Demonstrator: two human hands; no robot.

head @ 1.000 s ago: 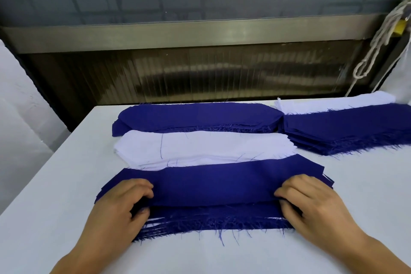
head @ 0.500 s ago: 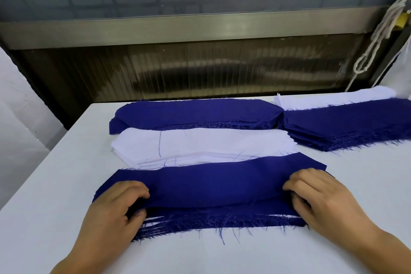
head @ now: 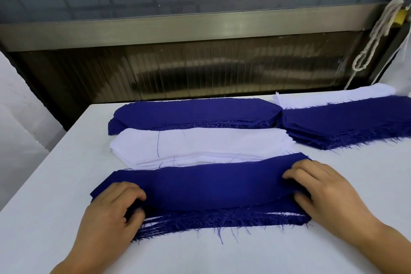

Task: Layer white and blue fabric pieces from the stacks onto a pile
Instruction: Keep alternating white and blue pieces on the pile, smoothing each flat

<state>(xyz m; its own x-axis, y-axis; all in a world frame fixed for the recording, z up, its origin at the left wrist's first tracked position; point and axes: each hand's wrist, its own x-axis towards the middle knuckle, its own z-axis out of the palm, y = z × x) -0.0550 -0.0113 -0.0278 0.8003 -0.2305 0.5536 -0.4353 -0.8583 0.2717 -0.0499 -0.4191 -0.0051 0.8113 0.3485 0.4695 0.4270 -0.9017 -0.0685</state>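
A layered pile of blue and white pieces lies nearest me, its frayed edges showing along the front. On top sits a blue fabric piece, its front edge slightly lifted. My left hand pinches that piece's left end with curled fingers and thumb. At the other end my right hand grips it, fingers on top and thumb tucked beneath. Behind the pile lies a white stack, and behind that a blue stack.
Further right sit another blue stack and a white stack at the white table's back edge. A knotted white rope hangs at the right. A metal-framed panel stands behind the table.
Both hands have kept hold of the top blue piece's ends. Its right end has slid a little to the right and back over the pile, and my right hand moved with it.
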